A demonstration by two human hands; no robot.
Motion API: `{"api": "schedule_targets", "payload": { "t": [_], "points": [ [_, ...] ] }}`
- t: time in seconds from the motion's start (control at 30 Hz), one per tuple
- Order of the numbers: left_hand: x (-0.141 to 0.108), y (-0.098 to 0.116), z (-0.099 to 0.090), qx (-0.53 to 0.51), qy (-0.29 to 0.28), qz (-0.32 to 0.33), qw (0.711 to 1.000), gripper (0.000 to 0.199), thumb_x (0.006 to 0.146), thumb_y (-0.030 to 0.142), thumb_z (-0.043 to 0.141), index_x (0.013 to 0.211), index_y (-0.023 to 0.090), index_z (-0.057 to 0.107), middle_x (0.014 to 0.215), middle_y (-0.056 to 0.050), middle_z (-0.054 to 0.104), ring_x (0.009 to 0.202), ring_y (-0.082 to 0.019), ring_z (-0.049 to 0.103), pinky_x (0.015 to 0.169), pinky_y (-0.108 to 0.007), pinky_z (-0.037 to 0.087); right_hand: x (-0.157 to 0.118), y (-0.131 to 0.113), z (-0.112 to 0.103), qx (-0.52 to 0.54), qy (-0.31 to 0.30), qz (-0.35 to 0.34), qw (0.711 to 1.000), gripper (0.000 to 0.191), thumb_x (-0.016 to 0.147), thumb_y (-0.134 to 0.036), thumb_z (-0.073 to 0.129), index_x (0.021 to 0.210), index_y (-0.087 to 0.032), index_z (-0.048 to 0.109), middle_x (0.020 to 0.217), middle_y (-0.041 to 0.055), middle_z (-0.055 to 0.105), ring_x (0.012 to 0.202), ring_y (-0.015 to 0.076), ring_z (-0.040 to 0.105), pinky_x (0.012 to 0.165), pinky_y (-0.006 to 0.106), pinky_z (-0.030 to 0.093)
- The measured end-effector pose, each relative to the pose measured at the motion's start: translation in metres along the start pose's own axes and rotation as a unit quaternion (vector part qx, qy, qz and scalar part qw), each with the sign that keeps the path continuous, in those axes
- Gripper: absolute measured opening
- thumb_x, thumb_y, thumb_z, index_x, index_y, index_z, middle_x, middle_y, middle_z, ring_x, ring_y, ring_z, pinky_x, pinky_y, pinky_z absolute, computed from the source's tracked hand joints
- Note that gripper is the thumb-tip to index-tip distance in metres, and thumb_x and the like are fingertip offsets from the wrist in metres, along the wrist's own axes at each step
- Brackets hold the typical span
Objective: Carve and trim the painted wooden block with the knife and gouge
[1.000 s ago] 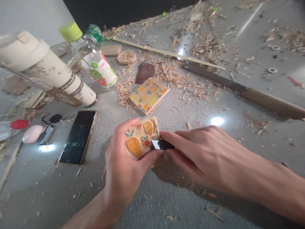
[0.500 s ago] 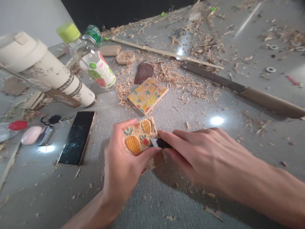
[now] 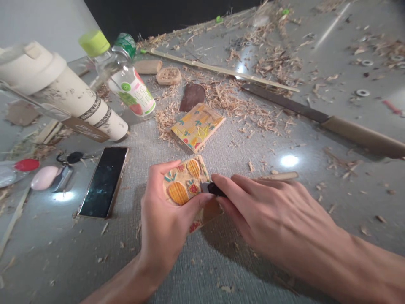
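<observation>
A small wooden block (image 3: 177,192) with carved, painted fruit shapes in yellow, red and teal is in the middle of the head view. My left hand (image 3: 167,215) grips it, fingers round the far left edge and thumb along the near side. My right hand (image 3: 256,202) is closed round a carving knife (image 3: 215,189) with a black grip. Its short pale blade touches the block's right part, beside the red fruit and close to my left thumb. Part of the block's near right side is in shadow. Just beyond lies a second painted wooden block (image 3: 198,126).
A phone (image 3: 103,181), a white tumbler (image 3: 72,93) and a clear bottle (image 3: 131,90) stand or lie on the left. On the right is a long saw-like blade with a handle (image 3: 363,135). Wood shavings (image 3: 234,99) and a thin strip (image 3: 221,69) lie at the back.
The knife blade has shifted slightly, with less of it showing. My right hand has turned a little, and a pale wooden stick now shows behind it. The left hand keeps its hold.
</observation>
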State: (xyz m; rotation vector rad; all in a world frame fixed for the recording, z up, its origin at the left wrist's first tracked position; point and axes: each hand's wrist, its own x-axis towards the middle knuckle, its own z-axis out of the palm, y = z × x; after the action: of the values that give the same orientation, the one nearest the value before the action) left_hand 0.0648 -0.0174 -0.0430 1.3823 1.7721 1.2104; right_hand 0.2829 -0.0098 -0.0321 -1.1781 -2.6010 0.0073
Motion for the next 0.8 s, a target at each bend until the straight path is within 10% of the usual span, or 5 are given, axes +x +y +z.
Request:
{"api": "schedule_targets", "payload": {
  "t": [0.8],
  "points": [
    [0.01, 0.001, -0.001, -0.056, -0.06, -0.082, 0.993, 0.076, 0.064, 0.038, 0.115, 0.125, 0.028, 0.07, 0.105, 0.0, 0.082, 0.086, -0.024, 0.083, 0.069, -0.032, 0.072, 0.006, 0.008, -0.002, 0.02, -0.004, 0.006, 1.0, 0.025, 0.123, -0.028, 0.045, 0.117, -0.023, 0.069, 0.074, -0.0037, 0.064, 0.048, 0.0182, 0.057, 0.056, 0.039, 0.017]
  ]
}}
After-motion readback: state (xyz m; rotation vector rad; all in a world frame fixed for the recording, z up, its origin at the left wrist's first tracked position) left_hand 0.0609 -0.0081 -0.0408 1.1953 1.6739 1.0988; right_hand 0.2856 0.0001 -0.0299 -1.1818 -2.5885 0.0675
